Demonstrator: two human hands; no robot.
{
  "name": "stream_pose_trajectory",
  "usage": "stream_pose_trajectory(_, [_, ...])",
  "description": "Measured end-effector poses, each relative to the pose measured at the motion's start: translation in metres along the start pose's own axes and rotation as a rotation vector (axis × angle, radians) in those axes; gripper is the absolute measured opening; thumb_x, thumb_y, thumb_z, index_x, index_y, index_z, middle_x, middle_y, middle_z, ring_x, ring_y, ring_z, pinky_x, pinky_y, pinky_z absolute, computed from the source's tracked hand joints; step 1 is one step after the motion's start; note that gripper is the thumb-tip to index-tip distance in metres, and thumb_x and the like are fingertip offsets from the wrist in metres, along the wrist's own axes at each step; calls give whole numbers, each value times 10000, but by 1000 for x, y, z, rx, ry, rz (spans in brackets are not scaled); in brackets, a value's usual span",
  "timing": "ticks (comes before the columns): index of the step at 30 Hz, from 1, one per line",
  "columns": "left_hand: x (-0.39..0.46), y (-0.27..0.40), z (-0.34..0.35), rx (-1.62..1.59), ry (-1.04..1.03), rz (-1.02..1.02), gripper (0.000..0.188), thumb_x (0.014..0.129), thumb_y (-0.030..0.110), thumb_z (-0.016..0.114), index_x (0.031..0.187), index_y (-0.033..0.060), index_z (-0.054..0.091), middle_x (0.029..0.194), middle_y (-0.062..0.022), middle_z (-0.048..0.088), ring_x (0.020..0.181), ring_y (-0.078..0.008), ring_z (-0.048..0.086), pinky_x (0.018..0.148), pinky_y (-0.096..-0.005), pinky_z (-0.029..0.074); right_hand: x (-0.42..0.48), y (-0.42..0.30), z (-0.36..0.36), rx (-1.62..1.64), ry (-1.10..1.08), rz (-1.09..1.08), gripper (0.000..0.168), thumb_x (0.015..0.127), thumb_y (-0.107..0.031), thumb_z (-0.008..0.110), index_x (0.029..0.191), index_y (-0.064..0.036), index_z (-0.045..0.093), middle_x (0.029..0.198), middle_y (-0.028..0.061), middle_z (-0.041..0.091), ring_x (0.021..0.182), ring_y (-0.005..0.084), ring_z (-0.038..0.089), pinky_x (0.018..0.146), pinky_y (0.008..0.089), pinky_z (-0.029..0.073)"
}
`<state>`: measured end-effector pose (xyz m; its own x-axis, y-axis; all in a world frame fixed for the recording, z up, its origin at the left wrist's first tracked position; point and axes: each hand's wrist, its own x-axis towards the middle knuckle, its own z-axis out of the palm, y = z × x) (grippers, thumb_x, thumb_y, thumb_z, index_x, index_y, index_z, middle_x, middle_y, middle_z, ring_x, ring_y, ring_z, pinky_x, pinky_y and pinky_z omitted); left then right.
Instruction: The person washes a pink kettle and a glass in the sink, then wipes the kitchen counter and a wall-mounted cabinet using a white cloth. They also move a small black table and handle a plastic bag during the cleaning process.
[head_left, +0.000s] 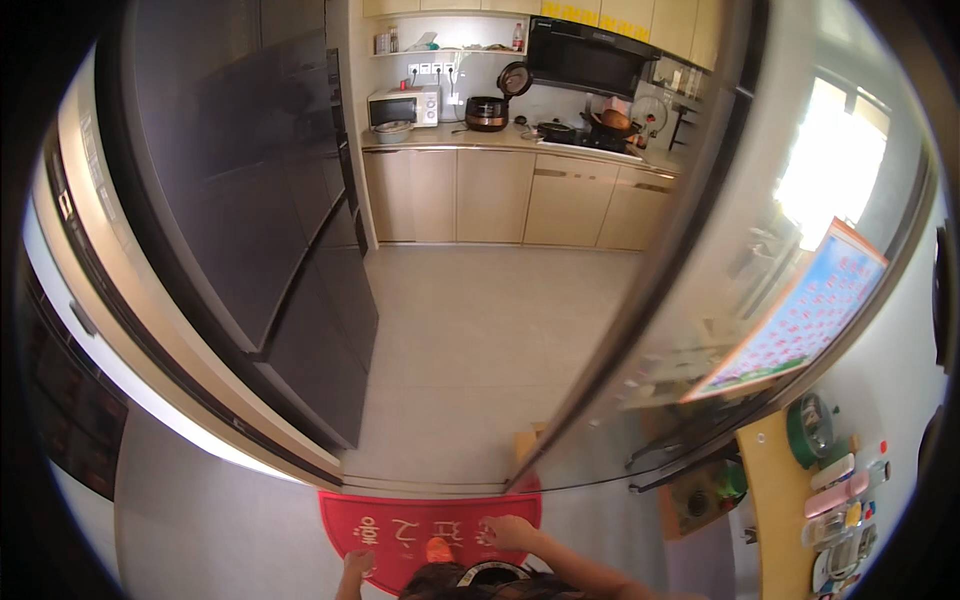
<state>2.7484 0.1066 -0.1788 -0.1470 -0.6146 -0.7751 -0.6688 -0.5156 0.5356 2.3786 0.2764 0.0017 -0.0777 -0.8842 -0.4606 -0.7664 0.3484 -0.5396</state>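
Observation:
My left hand (360, 562) hangs low over the left part of a red half-round doormat (420, 510) that bears writing. Over the mat's right part is my right hand (510, 532), its fingers partly curled. I see nothing plainly held in either hand, but both are small and their fingers are not clear. One orange shoe (439, 550) shows on the mat between them. Before me is a kitchen doorway, with a sliding glass door (675, 315) across its right side.
A dark refrigerator (247, 187) stands inside on the left. Along the far counter (442, 137) are a microwave (403, 107), a rice cooker (487, 112) with its lid raised, and a gas stove (592, 141) with pans. At right, bottles and containers crowd a wooden table (772, 480).

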Motion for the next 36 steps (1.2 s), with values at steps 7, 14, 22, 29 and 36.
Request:
stream_pose_trajectory(7, [53, 77, -63, -445, -93, -121, 202, 812, 137, 561, 979, 26, 585, 886, -116, 597, 778, -241, 602, 676, -394, 524, 155, -47, -53, 60, 10, -64, 364, 798, -323, 540, 1056, -66, 538, 934, 173, 614, 903, 346, 573, 757, 442, 456])
stream_pose_trajectory(14, [177, 298, -39, -242, -249, -28, 223, 807, 160, 575, 990, 33, 577, 887, -109, 598, 789, -231, 597, 681, -388, 518, 300, -4, -125, 128, 28, 118, 282, 758, -202, 500, 984, -55, 583, 931, 162, 615, 877, 341, 587, 750, 437, 462])
stream_pose_trajectory(22, [296, 559, -8, -23, -371, 93, 249, 801, 185, 591, 1003, 41, 568, 889, -101, 598, 800, -219, 592, 686, -382, 511, 491, 68, -291, 266, 247, 94, 322, 749, -183, 555, 1018, -8, 559, 943, 188, 606, 902, 356, 572, 763, 441, 457])
stream_pose_trajectory(29, [386, 737, 76, 119, -555, 145, 274, 796, 207, 606, 1013, 48, 560, 890, -95, 598, 810, -209, 588, 691, -376, 505, 540, 143, -430, 269, 334, 297, 339, 791, -254, 557, 1066, -57, 547, 950, 188, 604, 917, 355, 562, 789, 447, 444])
stream_pose_trajectory(36, [487, 934, 207, 373, -813, 217, 300, 790, 229, 620, 1024, 54, 552, 891, -88, 599, 820, -199, 583, 696, -370, 499, 577, 327, -418, 432, 192, 814, 323, 798, -264, 545, 1046, -59, 571, 971, 174, 603, 940, 342, 558, 784, 425, 450])
